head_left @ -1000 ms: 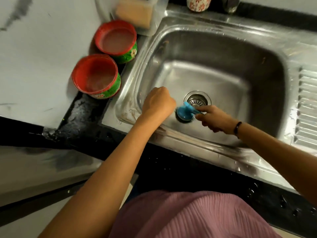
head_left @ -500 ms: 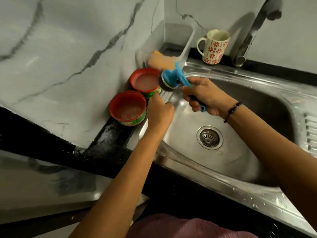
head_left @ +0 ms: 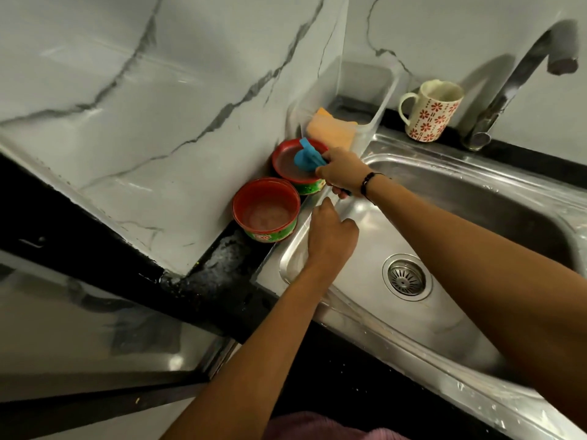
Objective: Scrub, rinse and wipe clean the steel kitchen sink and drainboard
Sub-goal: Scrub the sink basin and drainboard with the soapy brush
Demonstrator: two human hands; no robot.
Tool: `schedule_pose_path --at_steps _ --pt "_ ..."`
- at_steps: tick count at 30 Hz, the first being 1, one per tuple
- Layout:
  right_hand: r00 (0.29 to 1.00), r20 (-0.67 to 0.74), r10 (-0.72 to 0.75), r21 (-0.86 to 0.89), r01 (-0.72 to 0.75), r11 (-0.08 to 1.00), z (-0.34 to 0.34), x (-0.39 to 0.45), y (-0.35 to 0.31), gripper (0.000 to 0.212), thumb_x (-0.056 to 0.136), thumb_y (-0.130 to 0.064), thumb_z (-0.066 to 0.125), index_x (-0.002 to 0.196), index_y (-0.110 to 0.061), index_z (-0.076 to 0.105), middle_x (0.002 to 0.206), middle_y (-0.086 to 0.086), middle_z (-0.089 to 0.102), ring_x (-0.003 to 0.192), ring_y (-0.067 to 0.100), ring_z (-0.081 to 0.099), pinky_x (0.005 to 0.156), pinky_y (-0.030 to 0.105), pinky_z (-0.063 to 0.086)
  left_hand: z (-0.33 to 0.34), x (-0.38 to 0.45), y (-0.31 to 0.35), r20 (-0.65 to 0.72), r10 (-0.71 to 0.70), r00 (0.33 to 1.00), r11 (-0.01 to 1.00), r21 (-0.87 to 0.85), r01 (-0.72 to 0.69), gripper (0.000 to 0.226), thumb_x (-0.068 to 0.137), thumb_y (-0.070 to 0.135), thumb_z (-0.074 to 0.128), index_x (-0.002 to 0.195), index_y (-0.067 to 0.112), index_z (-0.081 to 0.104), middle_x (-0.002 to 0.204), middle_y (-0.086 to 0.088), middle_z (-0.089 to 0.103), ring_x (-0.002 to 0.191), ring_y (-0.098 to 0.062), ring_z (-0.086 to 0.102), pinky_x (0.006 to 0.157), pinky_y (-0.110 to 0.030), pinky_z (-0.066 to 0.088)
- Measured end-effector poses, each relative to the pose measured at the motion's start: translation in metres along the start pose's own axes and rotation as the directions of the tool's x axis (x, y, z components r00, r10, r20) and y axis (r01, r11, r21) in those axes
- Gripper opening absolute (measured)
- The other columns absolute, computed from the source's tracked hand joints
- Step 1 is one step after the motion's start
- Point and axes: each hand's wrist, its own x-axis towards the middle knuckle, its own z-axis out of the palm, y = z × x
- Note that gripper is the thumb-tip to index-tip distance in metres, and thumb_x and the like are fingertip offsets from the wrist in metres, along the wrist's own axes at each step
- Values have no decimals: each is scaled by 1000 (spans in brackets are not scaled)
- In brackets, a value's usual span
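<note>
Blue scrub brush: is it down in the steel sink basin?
No, the right hand holds the blue scrub brush over the farther red tub.

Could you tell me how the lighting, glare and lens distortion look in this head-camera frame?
Head view: dim, warm light; the tap throws a dark shadow on the marble wall; bright glare streaks the steel sink rim; wide-angle bending curves the counter edges; the right hand gripping the blue scrubber looks slightly soft.
</note>
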Motion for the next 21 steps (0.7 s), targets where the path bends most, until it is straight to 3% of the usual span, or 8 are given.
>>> schedule_pose_path --at_steps 3,5,11,16,18,19,20,21 --pt "1000 2 -14 51 14 999 -4 0 -2 24 92 -7 44 114 1 53 67 8 44 43 15 40 32 16 34 -2 3 -1 4 -2 1000 1000 -10 2 55 85 1 44 139 5 33 144 -12 37 130 -26 37 86 -20 30" --pt "999 -11 -30 81 31 996 -7 0 -4 23 93 -7 45 114 -1 53 65 7 44 43 15 39 33 15 34 -2 4 -2 8 4 1000 1000 -10 -4 56 85 1 44 140 5 32 146 -12 35 132 -27 35 94 -25 34" --pt "998 66 6 23 -8 1000 -3 1 -1 24 94 -8 44 114 2 53 66 9 44 43 14 39 34 17 35 -1 3 -3 29 -11 1000 998 55 10 59 88 3 44 143 7 27 147 -10 33 133 -26 34 99 -29 35" --pt "994 35 -104 276 90 957 -15 -16 4 12 96 -15 46 102 -12 56 63 6 40 40 10 33 36 18 29 -3 1 -7 75 -32 997 997 79 26 54 88 4 42 141 3 32 146 -14 35 133 -27 34 102 -29 33" --pt "990 -26 -139 373 139 917 -26 -30 11 12 97 -19 46 95 -18 57 61 5 39 37 8 30 35 18 25 -2 0 -11 96 -23 995 996 92 14 36 87 3 42 122 -2 49 134 -22 45 123 -34 43 86 -26 39" --pt "988 -72 -135 407 153 901 -33 -40 17 12 98 -21 46 96 -19 58 60 4 37 36 7 28 35 18 23 -1 1 -14 115 -25 993 993 117 11 18 86 3 42 98 -3 54 123 -28 51 113 -38 47 71 -29 36" --pt "986 -114 -118 436 156 886 -41 -51 25 12 98 -22 46 99 -21 58 60 4 36 35 6 27 35 16 21 1 4 -18 141 -16 990 989 149 -5 9 85 3 43 78 3 49 111 -31 54 104 -41 49 62 -31 29" --pt "985 -143 -92 452 147 880 -51 -65 39 13 99 -23 45 101 -22 57 59 4 36 35 5 27 35 15 20 6 6 -22 180 -13 984 985 172 -19 12 83 7 44 71 9 43 103 -31 56 98 -40 52 61 -30 28"
